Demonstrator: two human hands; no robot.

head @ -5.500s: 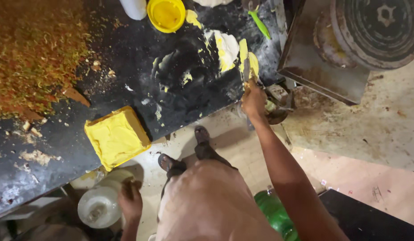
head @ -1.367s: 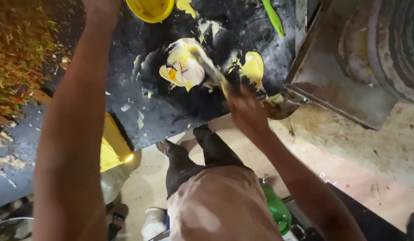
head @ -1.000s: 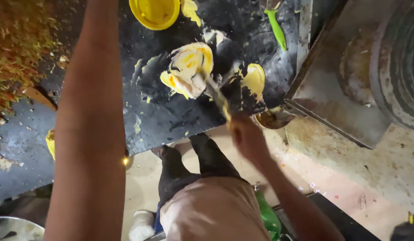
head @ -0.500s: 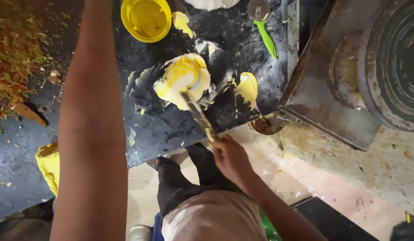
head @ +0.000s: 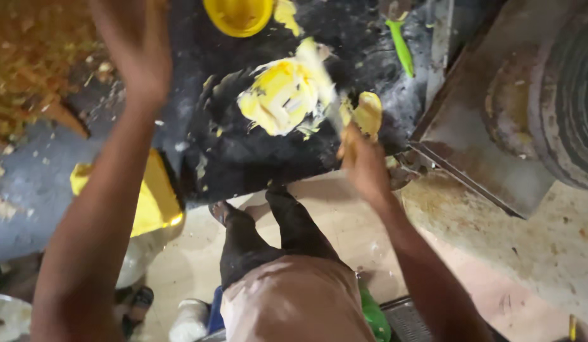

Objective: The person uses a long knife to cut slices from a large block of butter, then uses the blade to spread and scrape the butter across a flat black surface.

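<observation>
A lump of yellow batter (head: 282, 95) lies on the black griddle top (head: 256, 152). My right hand (head: 363, 168) is shut on the handle of a metal spatula (head: 319, 76), whose blade sits blurred on the right side of the batter. A smaller yellow piece (head: 370, 113) lies just beside that hand. My left hand (head: 139, 54) is raised over the left part of the griddle, fingers apart, holding nothing I can see. My legs and feet (head: 262, 215) stand below the griddle's edge.
A yellow bowl (head: 238, 14) and a green-handled tool (head: 400, 47) sit at the far side. Orange shreds (head: 34, 63) cover the left. A yellow box (head: 151, 196) is at the near left edge. A metal tray (head: 484, 145) and big round vessel (head: 572, 95) stand right.
My right hand has moved up and right, swinging the spatula from the batter's lower edge onto its right side. My left arm has drawn back so the hand shows.
</observation>
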